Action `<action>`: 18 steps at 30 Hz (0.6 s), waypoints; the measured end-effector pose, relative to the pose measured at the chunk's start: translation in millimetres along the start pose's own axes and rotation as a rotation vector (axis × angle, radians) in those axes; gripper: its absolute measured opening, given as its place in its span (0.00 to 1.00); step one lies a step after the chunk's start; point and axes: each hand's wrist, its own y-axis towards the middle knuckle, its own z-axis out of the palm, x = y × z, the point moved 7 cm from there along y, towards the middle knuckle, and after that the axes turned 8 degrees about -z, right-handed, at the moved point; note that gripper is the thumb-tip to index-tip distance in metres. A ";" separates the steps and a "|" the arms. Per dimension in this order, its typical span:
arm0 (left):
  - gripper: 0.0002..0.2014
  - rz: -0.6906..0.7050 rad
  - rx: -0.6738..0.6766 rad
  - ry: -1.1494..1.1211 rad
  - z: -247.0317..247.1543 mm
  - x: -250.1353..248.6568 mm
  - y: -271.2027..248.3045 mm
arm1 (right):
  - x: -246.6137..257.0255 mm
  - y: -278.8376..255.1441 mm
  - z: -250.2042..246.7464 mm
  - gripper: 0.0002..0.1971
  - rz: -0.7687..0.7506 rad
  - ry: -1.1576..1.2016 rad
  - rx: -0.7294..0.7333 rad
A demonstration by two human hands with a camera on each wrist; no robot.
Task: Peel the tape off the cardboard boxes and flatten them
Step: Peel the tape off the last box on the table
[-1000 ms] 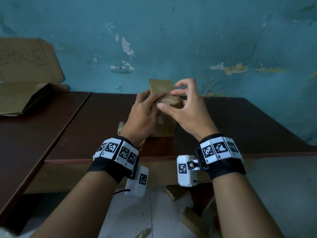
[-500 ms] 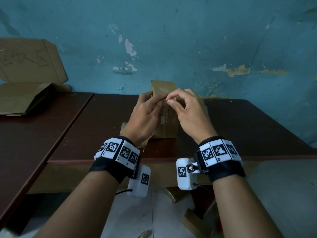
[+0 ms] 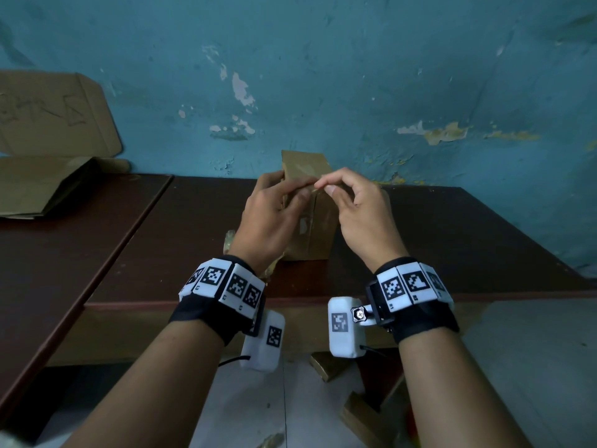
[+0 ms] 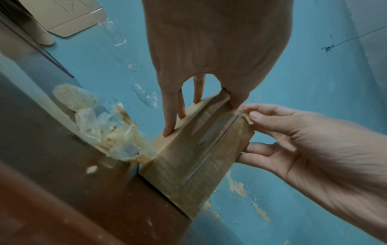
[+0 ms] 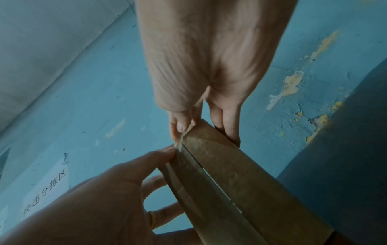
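- 1 small cardboard box (image 3: 318, 227) stands upright on the table (image 3: 452, 240), near its back edge.
- Left hand (image 3: 271, 218) holds the box top.
- Right hand (image 3: 355, 208) pinches the tape end (image 4: 244, 110) at the top corner.
- Crumpled tape pile (image 4: 113, 132) lies beside the box.

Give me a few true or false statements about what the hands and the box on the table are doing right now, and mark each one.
1. The cardboard box stands on the dark table. True.
2. The right hand pinches tape at the box's top edge. True.
3. The left hand lies flat on the table. False: it steadies the box.
4. A crumpled tape wad lies beside the box. True.
5. The box is already flattened. False: it is upright.
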 end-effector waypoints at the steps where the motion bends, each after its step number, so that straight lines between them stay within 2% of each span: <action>1: 0.14 -0.005 -0.003 -0.002 0.4 0.4 0.6 | -1.1 -0.2 -0.7 0.12 0.005 0.017 0.001; 12: 0.15 -0.007 -0.098 0.030 -0.9 2.4 2.6 | -20.9 -0.1 -1.2 0.20 0.028 0.297 0.012; 18: 0.16 -0.003 -0.104 0.044 1.3 1.6 0.1 | -24.5 -1.8 -2.8 0.15 0.035 0.361 -0.022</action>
